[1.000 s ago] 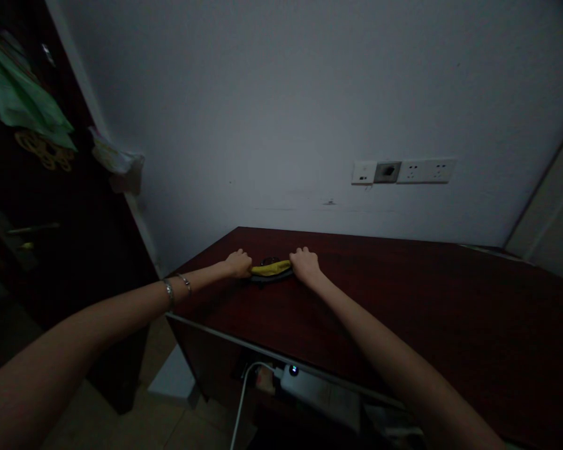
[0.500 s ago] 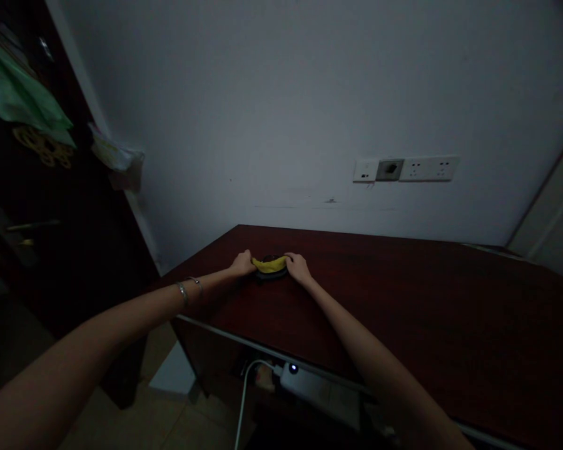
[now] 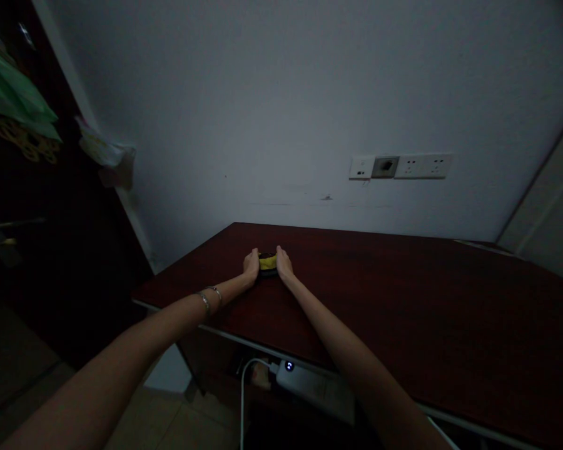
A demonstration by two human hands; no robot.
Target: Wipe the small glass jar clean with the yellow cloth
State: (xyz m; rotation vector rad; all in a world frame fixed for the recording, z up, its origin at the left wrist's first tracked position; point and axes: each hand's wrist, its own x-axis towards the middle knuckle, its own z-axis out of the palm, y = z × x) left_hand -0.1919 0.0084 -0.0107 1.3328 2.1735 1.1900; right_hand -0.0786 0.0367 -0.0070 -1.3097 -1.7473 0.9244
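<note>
A small yellow-and-black object (image 3: 268,262) rests on the dark red tabletop (image 3: 380,294), towards the back left. Its kind is hard to make out; the yellow part looks soft, like cloth, with something dark above and below it. My left hand (image 3: 251,264), with bracelets on its wrist, grips the object's left side. Against the right side presses my right hand (image 3: 284,262), fingers pointing away from me. Both palms face inward with the object between them, and they hide its two ends.
A white power bank (image 3: 314,387) with a lit display and white cable (image 3: 243,400) sits on a shelf below the tabletop. Wall sockets (image 3: 420,166) are at the back right. On the left stands a dark door (image 3: 75,250) with a green cloth (image 3: 14,87) hanging on it.
My hands have come closer together and turned from holding the ends of the yellow part to pressing the object's sides. Less yellow shows between them. The view has shifted slightly.
</note>
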